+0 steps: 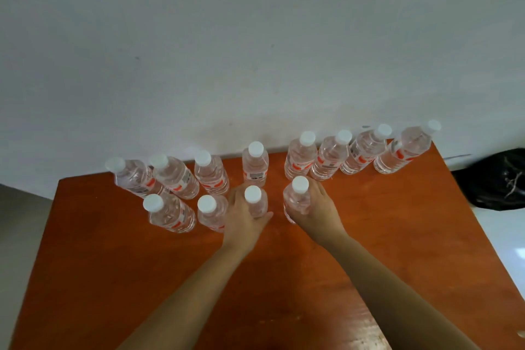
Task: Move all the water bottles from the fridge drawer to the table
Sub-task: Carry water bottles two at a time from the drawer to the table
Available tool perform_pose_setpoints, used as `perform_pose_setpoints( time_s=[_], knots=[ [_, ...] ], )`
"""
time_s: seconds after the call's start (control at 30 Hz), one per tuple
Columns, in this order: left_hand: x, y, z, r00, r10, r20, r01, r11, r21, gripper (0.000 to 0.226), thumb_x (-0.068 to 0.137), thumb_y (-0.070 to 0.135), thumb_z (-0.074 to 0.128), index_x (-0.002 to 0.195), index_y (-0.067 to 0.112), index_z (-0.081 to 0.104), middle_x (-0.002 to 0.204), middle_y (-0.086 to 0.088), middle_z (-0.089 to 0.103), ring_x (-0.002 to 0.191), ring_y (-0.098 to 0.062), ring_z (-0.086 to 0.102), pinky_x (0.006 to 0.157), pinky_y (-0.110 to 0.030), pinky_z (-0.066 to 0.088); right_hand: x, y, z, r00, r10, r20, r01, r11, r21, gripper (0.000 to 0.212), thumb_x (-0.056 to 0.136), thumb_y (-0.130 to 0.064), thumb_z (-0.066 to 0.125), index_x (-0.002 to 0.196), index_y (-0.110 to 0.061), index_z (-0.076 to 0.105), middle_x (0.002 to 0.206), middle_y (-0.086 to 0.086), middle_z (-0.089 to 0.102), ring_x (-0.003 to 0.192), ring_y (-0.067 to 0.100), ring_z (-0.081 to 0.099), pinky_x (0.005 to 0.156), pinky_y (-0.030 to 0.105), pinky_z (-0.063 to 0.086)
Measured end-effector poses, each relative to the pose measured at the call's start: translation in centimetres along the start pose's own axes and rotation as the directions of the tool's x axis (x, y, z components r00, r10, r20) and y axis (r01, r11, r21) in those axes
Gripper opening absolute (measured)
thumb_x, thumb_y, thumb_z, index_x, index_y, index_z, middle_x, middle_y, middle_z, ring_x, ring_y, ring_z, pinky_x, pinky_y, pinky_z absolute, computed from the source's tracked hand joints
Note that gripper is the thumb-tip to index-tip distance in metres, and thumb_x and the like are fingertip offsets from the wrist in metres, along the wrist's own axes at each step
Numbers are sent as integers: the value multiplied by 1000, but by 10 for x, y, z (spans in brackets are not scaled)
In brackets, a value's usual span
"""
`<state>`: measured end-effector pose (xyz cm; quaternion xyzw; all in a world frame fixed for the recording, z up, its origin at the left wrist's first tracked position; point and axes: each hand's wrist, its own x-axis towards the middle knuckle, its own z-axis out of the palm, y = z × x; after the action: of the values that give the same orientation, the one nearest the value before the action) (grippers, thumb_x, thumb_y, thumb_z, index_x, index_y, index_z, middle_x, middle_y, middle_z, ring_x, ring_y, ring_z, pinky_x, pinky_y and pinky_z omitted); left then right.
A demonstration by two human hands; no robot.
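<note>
orange table (142, 278) carries 12 capped bottles (255, 167) of clear water. left hand (241, 216) grips 1 front-row bottle (257, 204); right hand (319, 207) grips the neighbouring bottle (297, 202), both upright.

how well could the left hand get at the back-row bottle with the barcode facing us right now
Probably not yet: the left hand grips a front bottle that stands right before the barcode bottle. Once it lets go, reaching over it looks free.
</note>
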<state>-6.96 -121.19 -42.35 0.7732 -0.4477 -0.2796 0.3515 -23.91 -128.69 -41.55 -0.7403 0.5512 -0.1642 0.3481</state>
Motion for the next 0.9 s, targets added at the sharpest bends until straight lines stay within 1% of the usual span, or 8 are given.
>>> perform_pose_setpoints(
  time_s=[0.17, 0.3, 0.37, 0.43, 0.53, 0.63, 0.7, 0.9],
  knots=[
    [-10, 5, -8, 998, -28, 48, 32, 996, -87, 65, 76, 37, 79, 130, 31, 44, 124, 9, 58, 118, -12, 55, 102, -41, 49, -5, 3, -13, 998, 48, 28, -50, 998, 45, 64, 79, -40, 78, 132, -27, 43, 126, -8, 55, 116, 12, 56, 97, 39, 53],
    [-17, 31, -26, 999, 30, 12, -29, 994, -110, 62, 87, 53, 63, 140, 28, 41, 134, 13, 51, 126, -9, 48, 107, -40, 43, -16, -7, -36, 1000, 3, 18, -5, 994, 108, 89, 80, -61, 70, 151, -30, 26, 153, -6, 40, 139, 15, 41, 110, 41, 42],
    [-14, 49, -39, 989, 140, -44, -142, 989, -46, 60, 92, 58, 52, 142, 28, 39, 141, 9, 48, 130, -12, 45, 108, -45, 42, -20, -19, -54, 994, -103, -36, 105, 991, 80, 92, 83, -72, 58, 155, -31, 17, 161, -5, 28, 146, 16, 32, 114, 44, 37],
    [-9, 71, -55, 953, 281, -111, -277, 959, 55, 54, 98, 57, 41, 143, 26, 38, 148, 4, 44, 137, -16, 40, 112, -48, 38, -23, -36, -78, 972, -206, -113, 210, 978, 18, 86, 90, -68, 53, 156, -30, 14, 164, -4, 21, 148, 17, 27, 114, 39, 31],
    [1, 113, -79, 868, 460, -186, -399, 870, 291, 59, 101, 53, 29, 149, 20, 34, 160, -4, 30, 150, -22, 21, 122, -45, 19, -28, -63, -121, 917, -277, -287, 250, 960, -127, 73, 98, -62, 43, 156, -29, 14, 165, -3, 13, 149, 19, 23, 110, 37, 27],
    [5, 150, -92, 782, 587, -211, -423, 747, 514, 62, 102, 52, 26, 155, 21, 26, 165, -8, 15, 153, -26, 7, 123, -49, 8, -41, -69, -161, 804, -361, -473, 206, 915, -347, 64, 103, -54, 34, 157, -25, 17, 167, 3, 7, 153, 24, 12, 119, 49, 21],
    [1, 170, -87, 742, 639, -202, -429, 685, 589, 64, 102, 55, 21, 158, 23, 18, 166, -10, 5, 153, -29, 0, 122, -54, 5, -57, -59, -183, 736, -430, -522, 151, 857, -493, 66, 102, -53, 32, 158, -20, 18, 167, 10, 4, 154, 27, 5, 123, 51, 13],
    [-32, 228, -12, 714, 697, -69, -548, 617, 565, 69, 99, 63, 13, 159, 29, 6, 166, -11, -10, 152, -31, -11, 119, -63, 3, -130, 11, -228, 701, -336, -629, -163, 783, -600, 72, 100, -57, 34, 159, -21, 16, 166, 17, -4, 153, 33, -3, 122, 56, 9]
  ],
)
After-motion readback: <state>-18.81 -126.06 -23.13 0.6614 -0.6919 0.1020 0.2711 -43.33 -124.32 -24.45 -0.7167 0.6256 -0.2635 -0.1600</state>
